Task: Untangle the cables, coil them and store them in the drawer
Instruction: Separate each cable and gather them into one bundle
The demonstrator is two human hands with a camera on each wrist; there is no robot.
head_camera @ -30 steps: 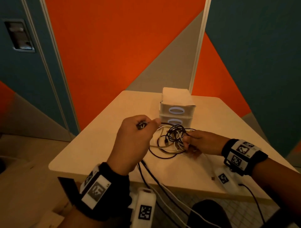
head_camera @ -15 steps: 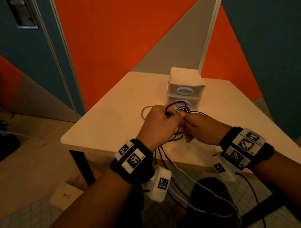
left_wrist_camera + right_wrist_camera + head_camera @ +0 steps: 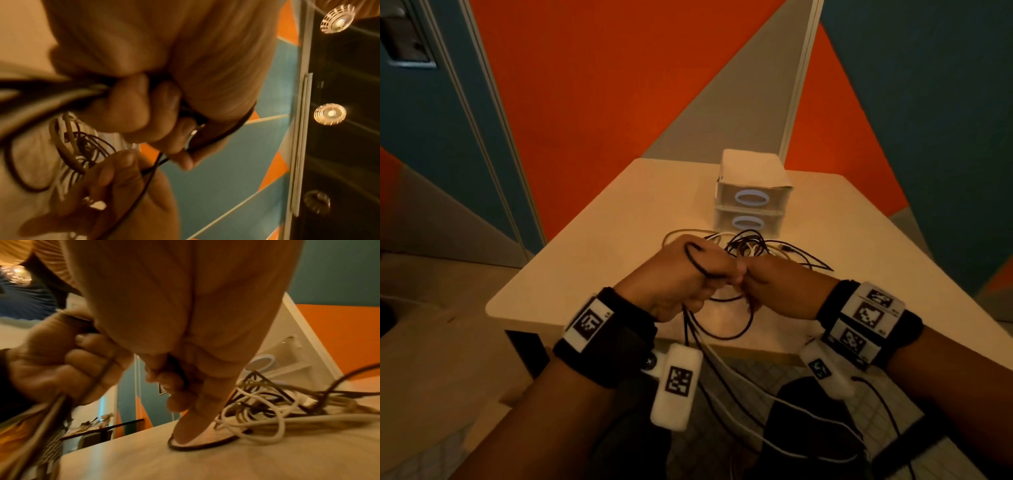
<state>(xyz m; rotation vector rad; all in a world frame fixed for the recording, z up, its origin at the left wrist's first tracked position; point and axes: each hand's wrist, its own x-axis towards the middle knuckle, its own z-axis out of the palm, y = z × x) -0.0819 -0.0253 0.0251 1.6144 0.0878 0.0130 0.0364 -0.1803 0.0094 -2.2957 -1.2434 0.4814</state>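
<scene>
A tangle of black and white cables (image 3: 751,245) lies on the beige table (image 3: 592,274) in front of a small white two-drawer unit (image 3: 751,202), both drawers closed. My left hand (image 3: 709,277) grips a black cable (image 3: 726,334) that loops over its back and hangs below in a curve. My right hand (image 3: 763,284) touches the left knuckle to knuckle and pinches the same black cable. In the left wrist view the left hand (image 3: 144,113) holds several strands. The right wrist view shows the right hand (image 3: 179,378) with one finger down on the table beside the tangle (image 3: 267,404).
The drawer unit (image 3: 287,350) stands close behind the tangle, near the orange and teal wall. The table's near edge (image 3: 619,334) lies just under my wrists. Thin leads from the wrist cameras hang down past it to a dark object (image 3: 808,428) on the floor.
My left hand, held apart with a plug a second ago, has come right to meet the right hand. A black cable loop now lies over the back of the left hand.
</scene>
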